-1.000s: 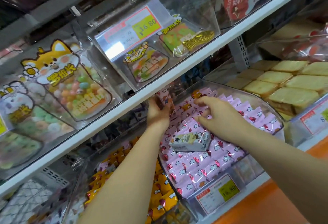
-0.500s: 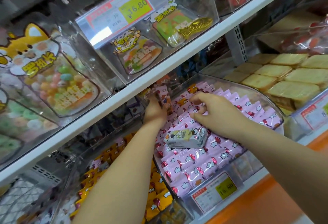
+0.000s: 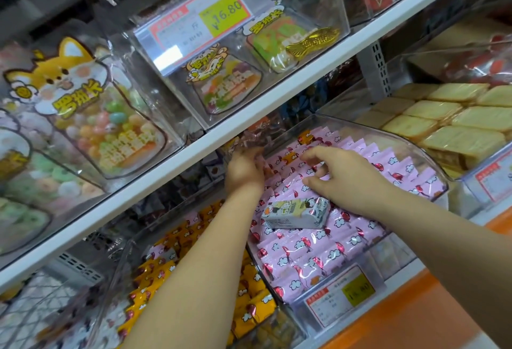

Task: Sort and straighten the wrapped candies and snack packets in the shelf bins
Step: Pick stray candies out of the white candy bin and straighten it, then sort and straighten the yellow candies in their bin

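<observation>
Rows of pink wrapped candies point(image 3: 310, 249) fill a clear bin point(image 3: 393, 142) on the lower shelf. My left hand point(image 3: 243, 171) reaches to the bin's back left corner under the shelf board; its fingers curl round a few pink packets there, and their tips are hidden. My right hand point(image 3: 343, 182) is over the middle rows, thumb and bent fingers pinching pink packets between them. A stray white and yellow packet point(image 3: 296, 214) lies flat on top of the pink ones, just in front of both wrists.
The white upper shelf board point(image 3: 277, 105) hangs low over the back of the bin. Left of it is a bin of yellow candies point(image 3: 257, 307) with some pink ones mixed in. Wrapped biscuits point(image 3: 457, 127) fill the bin on the right. A price tag point(image 3: 343, 293) fronts the pink bin.
The view has shifted down and closer. My left hand has gone a little deeper under the shelf; my right hand's fingers have bent more over the pink rows. The stray packet has not moved.
</observation>
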